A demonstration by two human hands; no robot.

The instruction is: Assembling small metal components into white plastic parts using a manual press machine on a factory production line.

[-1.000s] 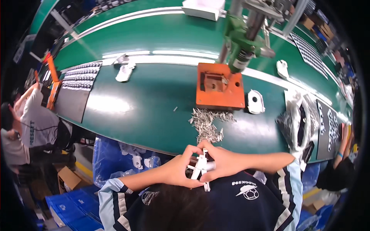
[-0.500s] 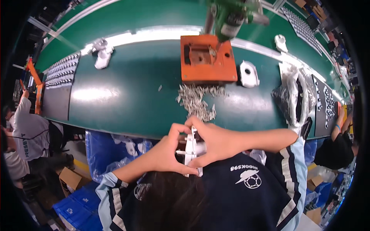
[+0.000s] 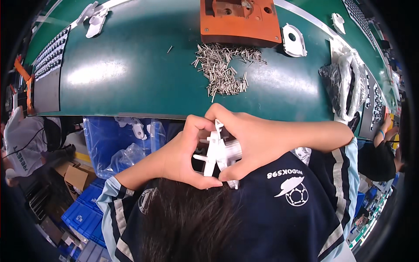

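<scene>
My left hand (image 3: pixel 185 155) and my right hand (image 3: pixel 253 139) both grip one white plastic part (image 3: pixel 218 153), held close to my chest below the edge of the green table (image 3: pixel 131 74). Thin prongs stick out of the part toward the left. Fingers cover much of it. A heap of small metal pins (image 3: pixel 222 70) lies on the table just beyond my hands. Behind the pins stands an orange fixture block (image 3: pixel 239 19) with round holes.
A white plastic housing (image 3: pixel 293 40) lies right of the orange block, and clear plastic bags (image 3: pixel 349 83) further right. Dark trays of small parts (image 3: pixel 50 56) sit at the left edge. Blue crates (image 3: pixel 85 214) and a bin with white parts (image 3: pixel 126 139) stand below the table. Another person (image 3: pixel 22 144) is seated left.
The view has tipped down and closer, so table items slid up in the picture. Both hands stay on the white part and have turned it slightly.
</scene>
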